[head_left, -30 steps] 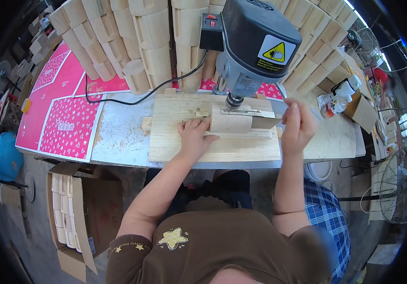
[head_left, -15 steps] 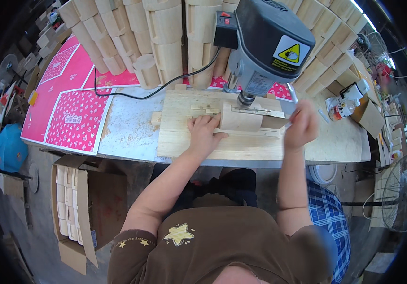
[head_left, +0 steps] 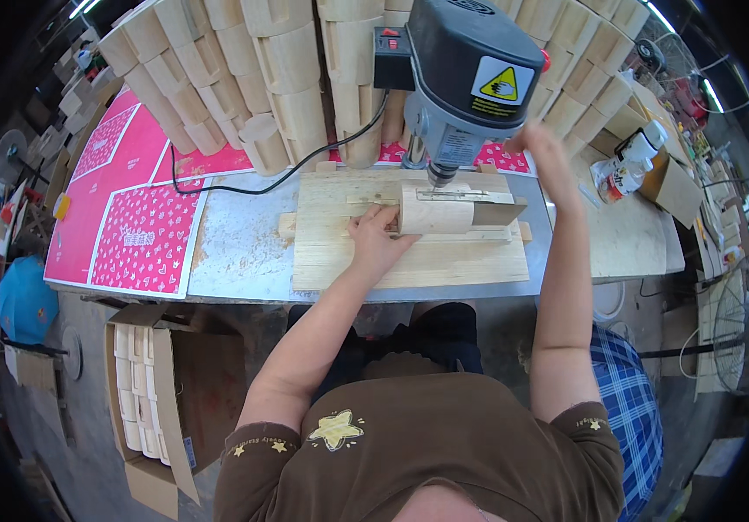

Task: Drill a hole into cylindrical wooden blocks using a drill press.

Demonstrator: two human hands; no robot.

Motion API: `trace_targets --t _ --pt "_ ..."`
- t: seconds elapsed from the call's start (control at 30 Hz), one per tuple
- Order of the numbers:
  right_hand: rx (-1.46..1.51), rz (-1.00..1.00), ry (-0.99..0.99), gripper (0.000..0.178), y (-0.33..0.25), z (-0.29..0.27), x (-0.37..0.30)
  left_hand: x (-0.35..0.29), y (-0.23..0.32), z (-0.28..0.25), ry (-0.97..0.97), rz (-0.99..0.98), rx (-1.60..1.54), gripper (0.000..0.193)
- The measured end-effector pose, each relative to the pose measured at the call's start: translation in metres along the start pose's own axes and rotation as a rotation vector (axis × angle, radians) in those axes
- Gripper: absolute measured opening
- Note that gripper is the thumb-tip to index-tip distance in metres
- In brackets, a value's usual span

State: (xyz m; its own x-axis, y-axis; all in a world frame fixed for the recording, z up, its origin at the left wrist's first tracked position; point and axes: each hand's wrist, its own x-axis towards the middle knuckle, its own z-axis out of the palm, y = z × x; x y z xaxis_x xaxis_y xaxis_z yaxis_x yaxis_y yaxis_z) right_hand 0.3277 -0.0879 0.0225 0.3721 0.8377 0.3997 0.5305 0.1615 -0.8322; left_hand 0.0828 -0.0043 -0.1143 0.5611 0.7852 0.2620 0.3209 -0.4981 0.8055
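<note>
A pale wooden cylinder [head_left: 435, 216] lies on its side in a wooden jig on a flat board [head_left: 409, 269], with a slotted metal plate [head_left: 459, 195] along its top. My left hand [head_left: 376, 239] grips the cylinder's left end, thumb on the near side. Above stands a bench drill press [head_left: 470, 78], its chuck [head_left: 441, 174] just over the plate; the bit's tip is hard to make out. My right hand [head_left: 541, 148] is raised beside the drill press's right side, its fingers smeared by motion. Whether it holds a feed lever cannot be seen.
Tall stacks of wooden cylinders [head_left: 292, 87] stand behind the drill press. A black cable [head_left: 305, 161] curves across the bench. Bottles [head_left: 627, 170] stand at the right beside a cardboard box [head_left: 670, 200]. An open carton [head_left: 209, 383] of wooden pieces sits on the floor at left.
My right hand has moved up and away from the cylinder's right end to the drill press's side. My left hand stays at the cylinder's left end. The view has shifted slightly.
</note>
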Motion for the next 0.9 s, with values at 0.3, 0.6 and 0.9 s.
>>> trace_targets --t 0.3,0.6,0.9 --pt "-0.291 0.158 -0.332 0.03 0.015 0.018 -0.1 -0.03 -0.017 -0.061 -0.054 0.099 -0.203 0.035" --pt "0.06 0.373 -0.271 0.023 0.01 0.021 -0.13 -0.054 -0.043 -0.202 0.169 -0.428 -0.711 0.029" --pt "0.073 0.457 -0.317 0.021 0.039 0.035 -0.129 -0.075 -0.085 -0.286 0.483 -0.446 -0.155 0.033"
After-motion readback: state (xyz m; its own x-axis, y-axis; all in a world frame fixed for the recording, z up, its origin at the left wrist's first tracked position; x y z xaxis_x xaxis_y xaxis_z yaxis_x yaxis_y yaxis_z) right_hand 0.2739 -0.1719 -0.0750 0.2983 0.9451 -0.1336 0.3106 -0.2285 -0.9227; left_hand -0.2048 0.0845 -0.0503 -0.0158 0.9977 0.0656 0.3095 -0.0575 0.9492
